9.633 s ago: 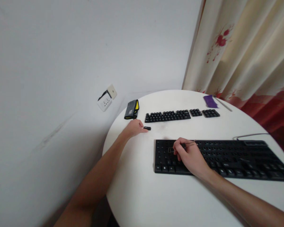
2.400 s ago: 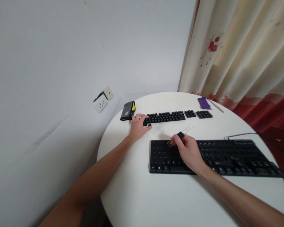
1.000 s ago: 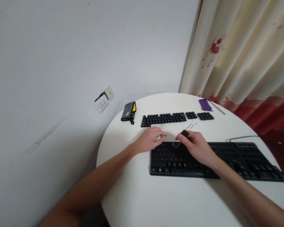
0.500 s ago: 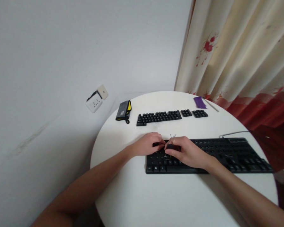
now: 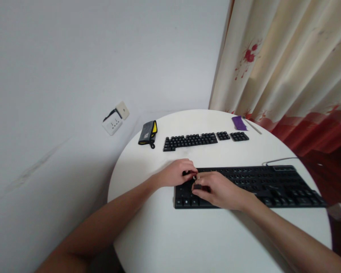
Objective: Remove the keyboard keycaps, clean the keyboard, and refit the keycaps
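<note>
A black keyboard (image 5: 272, 185) lies across the near part of the round white table (image 5: 216, 235). Both my hands work over its left end. My right hand (image 5: 217, 189) is closed on a small black clip-like puller (image 5: 198, 186), pressed down among the keys. My left hand (image 5: 176, 173) has its fingers curled at the keyboard's top left corner, fingertips meeting the right hand; what they pinch is hidden. Farther back, rows of loose black keycaps (image 5: 191, 140) are laid out in order on the table.
A grey and yellow pouch (image 5: 147, 132) lies at the table's back left edge. A purple cloth (image 5: 238, 123) and a thin stick (image 5: 252, 127) lie at the back right. The keyboard cable (image 5: 278, 160) runs off right. A wall socket (image 5: 113, 120) and a curtain (image 5: 287, 68) stand behind.
My left hand left the keycap rows and came back to the keyboard's left end. My right hand lowered the puller from above the keyboard down onto the keys.
</note>
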`<state>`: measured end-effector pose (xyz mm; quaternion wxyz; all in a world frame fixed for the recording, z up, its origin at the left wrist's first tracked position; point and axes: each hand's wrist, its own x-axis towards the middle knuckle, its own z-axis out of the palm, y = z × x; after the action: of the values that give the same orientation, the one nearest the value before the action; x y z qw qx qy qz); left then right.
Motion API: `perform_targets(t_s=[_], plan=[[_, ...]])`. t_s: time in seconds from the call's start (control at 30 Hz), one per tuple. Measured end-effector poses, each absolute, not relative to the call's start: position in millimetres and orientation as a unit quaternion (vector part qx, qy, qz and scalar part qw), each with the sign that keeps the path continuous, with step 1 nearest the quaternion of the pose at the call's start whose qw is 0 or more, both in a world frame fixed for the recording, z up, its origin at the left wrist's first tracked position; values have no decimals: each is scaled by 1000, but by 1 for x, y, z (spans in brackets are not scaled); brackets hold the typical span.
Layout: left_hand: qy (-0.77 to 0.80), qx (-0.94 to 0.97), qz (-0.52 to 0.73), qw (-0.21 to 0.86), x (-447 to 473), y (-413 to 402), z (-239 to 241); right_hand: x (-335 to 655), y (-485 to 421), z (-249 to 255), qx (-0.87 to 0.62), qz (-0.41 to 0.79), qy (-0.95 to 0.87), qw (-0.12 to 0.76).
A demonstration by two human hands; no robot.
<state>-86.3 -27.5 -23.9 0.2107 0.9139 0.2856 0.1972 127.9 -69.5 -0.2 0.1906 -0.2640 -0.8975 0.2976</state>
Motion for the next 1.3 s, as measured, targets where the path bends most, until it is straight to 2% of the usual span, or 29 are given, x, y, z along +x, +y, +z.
perform_targets(t_s=[0.13,0.47,0.53,0.67,0.77,1.0,1.3], plan=[[290,909,196,226,-86,-27,-25,126,-67,-10,-327,297,-874,202],[293,907,215,215,-86,-27,-24,123,-59,-20,-361,447,-782,242],[297,905,230,201,-85,-27,-23,124,-55,-22,-374,482,-744,272],[329,877,293,192,-85,-27,-22,126,-50,-21,-444,414,-692,391],[338,858,328,204,-84,-29,-22,125,-51,-19,-468,361,-684,427],[321,844,370,217,-82,-33,-25,120,-56,-19,-458,338,-688,450],[280,874,361,164,-80,-30,-25,123,-50,-24,-441,393,-687,423]])
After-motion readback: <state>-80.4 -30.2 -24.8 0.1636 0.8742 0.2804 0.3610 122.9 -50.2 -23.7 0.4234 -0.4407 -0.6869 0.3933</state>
